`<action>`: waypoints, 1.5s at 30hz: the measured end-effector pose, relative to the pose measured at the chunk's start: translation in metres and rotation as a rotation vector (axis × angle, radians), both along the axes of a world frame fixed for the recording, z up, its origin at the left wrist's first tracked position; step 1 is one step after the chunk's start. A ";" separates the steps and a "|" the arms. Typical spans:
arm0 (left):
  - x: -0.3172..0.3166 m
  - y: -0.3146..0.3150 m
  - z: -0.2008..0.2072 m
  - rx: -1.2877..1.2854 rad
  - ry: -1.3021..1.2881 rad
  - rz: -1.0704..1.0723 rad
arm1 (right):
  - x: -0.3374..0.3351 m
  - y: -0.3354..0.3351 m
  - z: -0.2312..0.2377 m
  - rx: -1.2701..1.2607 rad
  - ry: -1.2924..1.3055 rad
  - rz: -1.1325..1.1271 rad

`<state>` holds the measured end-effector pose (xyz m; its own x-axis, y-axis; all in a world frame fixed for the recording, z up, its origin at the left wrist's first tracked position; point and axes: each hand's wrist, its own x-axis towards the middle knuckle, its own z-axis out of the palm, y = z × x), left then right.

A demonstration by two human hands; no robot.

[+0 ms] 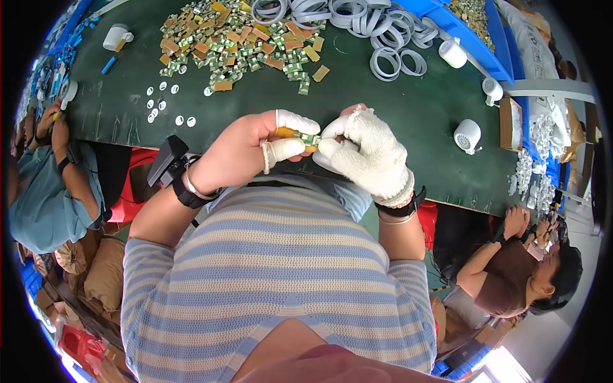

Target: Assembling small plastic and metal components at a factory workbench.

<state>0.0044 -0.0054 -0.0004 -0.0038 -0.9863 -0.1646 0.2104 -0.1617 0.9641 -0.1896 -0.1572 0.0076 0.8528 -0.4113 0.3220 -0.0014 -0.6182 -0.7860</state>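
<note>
A small green circuit board (pixel 309 138) with a yellow-orange piece on it sits between my two hands, above the near edge of the table. My left hand (pixel 239 145), with white covers on the thumb and forefinger, is closed in a pinch on the board's left part. On its other end are the thumb and fingertips of my right hand (pixel 373 153), which wears a white knit glove and is also closed. Something white shows just below the right fingertips; I cannot make out what it is.
On the dark green table (pixel 255 96) lie a heap of circuit boards (pixel 239 41), grey rings (pixel 386 62), white round stickers (pixel 162 105) and white cup-shaped housings (pixel 467 135). Blue bins (pixel 469 38) line the right. One person (pixel 54 191) works at left, another (pixel 511 274) at right.
</note>
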 end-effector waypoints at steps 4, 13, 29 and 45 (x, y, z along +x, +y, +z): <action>-0.008 0.001 -0.011 -0.024 -0.032 0.079 | 0.000 0.001 0.006 0.076 0.084 0.012; -0.015 0.005 -0.014 -0.053 -0.233 0.211 | 0.000 0.012 0.008 -0.111 0.077 -0.113; -0.013 0.008 -0.015 0.011 -0.221 0.151 | 0.002 0.012 0.013 -0.095 0.139 -0.028; -0.018 0.017 -0.012 -0.243 -0.567 0.170 | 0.012 -0.001 0.016 -0.328 0.061 0.126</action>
<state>-0.0135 0.0120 -0.0119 0.1777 -0.9751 0.1330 -0.3399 0.0660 0.9381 -0.1777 -0.1587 0.0235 0.9120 -0.1852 0.3661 0.0497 -0.8358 -0.5467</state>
